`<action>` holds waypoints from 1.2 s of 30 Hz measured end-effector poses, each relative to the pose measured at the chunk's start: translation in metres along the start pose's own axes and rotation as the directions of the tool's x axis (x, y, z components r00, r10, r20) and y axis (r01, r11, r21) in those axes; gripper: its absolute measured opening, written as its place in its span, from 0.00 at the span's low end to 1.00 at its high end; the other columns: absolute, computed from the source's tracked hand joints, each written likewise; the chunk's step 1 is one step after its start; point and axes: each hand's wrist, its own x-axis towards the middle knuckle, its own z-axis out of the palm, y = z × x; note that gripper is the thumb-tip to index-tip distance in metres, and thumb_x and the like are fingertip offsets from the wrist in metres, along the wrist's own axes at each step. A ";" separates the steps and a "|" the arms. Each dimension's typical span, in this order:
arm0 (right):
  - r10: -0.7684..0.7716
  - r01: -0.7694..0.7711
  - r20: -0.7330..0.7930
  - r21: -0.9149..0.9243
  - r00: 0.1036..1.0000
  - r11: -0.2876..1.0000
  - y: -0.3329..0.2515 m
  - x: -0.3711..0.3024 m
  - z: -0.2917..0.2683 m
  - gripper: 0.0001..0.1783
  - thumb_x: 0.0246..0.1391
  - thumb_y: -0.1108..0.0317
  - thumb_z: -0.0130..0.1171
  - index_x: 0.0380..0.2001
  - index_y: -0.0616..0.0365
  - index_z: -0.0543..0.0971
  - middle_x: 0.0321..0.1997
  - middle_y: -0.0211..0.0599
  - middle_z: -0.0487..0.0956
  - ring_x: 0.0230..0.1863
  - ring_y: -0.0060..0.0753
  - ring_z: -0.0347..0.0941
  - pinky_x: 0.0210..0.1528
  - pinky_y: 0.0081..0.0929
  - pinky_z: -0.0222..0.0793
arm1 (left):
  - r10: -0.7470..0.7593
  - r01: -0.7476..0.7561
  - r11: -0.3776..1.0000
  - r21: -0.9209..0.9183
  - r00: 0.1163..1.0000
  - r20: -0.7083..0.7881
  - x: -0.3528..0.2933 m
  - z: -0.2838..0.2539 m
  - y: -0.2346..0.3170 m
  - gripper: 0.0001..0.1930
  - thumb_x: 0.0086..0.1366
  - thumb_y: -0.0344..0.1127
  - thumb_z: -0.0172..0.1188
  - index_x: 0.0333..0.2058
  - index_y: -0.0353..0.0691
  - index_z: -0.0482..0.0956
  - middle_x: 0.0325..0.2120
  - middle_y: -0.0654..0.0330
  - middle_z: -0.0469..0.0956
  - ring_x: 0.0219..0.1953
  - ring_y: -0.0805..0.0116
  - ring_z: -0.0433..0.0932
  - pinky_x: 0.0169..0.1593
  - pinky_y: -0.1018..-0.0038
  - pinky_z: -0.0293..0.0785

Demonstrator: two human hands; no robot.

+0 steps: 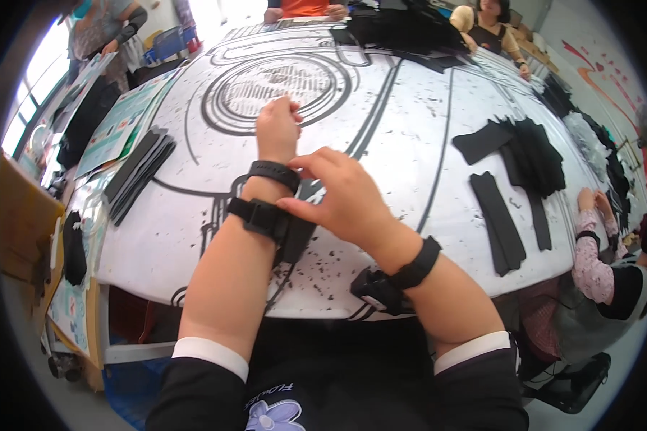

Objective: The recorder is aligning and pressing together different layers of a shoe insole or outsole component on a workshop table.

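My left hand (277, 129) is raised over the table with its fingers curled in and nothing visible in them. Around that wrist sit a black wristband (273, 172) and, closer to the elbow, a black strap with a buckle (257, 217). My right hand (349, 194) reaches across to this wrist. Its thumb presses at the buckled strap, while the forefinger touches the wristband's edge. A dark piece (296, 241) beneath the left wrist is partly hidden. Another black strap (417, 264) circles my right wrist, with a boxy black device (377, 291) beside it.
The white table (410, 172) has black line drawings and scattered dark scraps. Black fabric strips lie in a stack (140, 172) at left and a pile (532, 158) at right. A larger black heap (402, 32) is at the far edge. Several people sit or stand around.
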 end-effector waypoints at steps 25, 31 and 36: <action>0.254 -0.264 0.114 0.078 0.960 0.961 -0.008 0.000 -0.016 0.28 0.41 0.59 0.67 0.44 0.63 0.72 0.18 0.30 0.72 0.19 0.24 0.67 0.23 0.21 0.64 | -0.094 0.093 0.994 -0.061 0.995 -0.012 -0.008 0.009 0.007 0.12 0.60 0.39 0.49 0.23 0.38 0.71 0.15 0.65 0.68 0.14 0.78 0.63 0.18 0.82 0.60; 0.338 -0.306 -0.133 0.212 0.932 0.928 0.009 0.015 -0.057 0.29 0.38 0.60 0.69 0.42 0.66 0.73 0.17 0.28 0.71 0.18 0.18 0.65 0.22 0.18 0.62 | 0.061 0.062 0.952 -0.300 0.922 0.382 -0.017 0.016 0.031 0.14 0.61 0.43 0.54 0.33 0.35 0.75 0.22 0.65 0.70 0.22 0.78 0.66 0.29 0.83 0.64; 0.429 -0.336 -0.167 0.401 0.888 0.852 0.015 0.018 -0.077 0.29 0.41 0.59 0.69 0.42 0.69 0.73 0.18 0.21 0.68 0.19 0.09 0.61 0.20 0.09 0.57 | 0.098 0.076 0.981 -0.179 0.605 0.790 -0.023 0.012 0.043 0.26 0.58 0.44 0.60 0.51 0.33 0.70 0.38 0.63 0.70 0.36 0.78 0.69 0.46 0.78 0.66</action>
